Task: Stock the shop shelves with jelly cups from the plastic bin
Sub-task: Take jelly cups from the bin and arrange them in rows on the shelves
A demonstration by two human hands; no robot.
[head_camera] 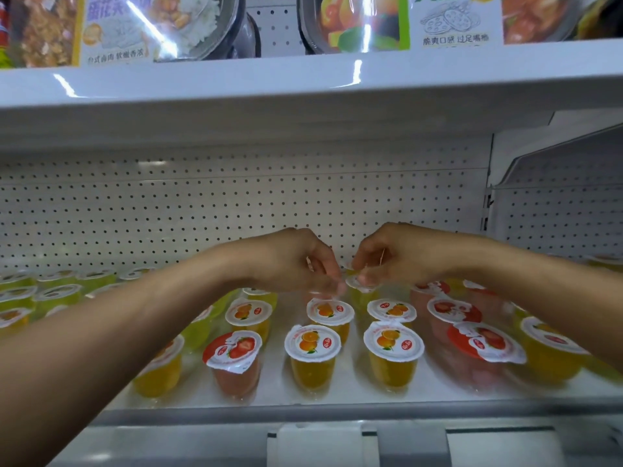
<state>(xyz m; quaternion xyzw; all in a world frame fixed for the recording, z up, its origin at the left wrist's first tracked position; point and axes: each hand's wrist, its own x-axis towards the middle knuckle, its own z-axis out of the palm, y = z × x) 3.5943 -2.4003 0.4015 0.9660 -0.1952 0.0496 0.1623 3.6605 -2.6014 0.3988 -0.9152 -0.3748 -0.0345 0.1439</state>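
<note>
Your right hand (387, 261) pinches a yellow jelly cup (360, 284) by its lid rim. Your left hand (303, 264) curls beside it; I cannot tell if it holds anything. If that pinch slips, the cup could topple the orange cups (330, 311) just nearer.

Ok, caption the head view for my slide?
Right hand pinches a jelly cup at the rear of the shelf, left hand close beside.

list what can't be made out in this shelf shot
Head view:
- plastic bin: outside the frame.
- left hand: fingertips blurred, grip unclear.
- jelly cup pinched by right hand: fingers cover its lid print.
- meal trays on the upper shelf: cut by the top edge.
</note>
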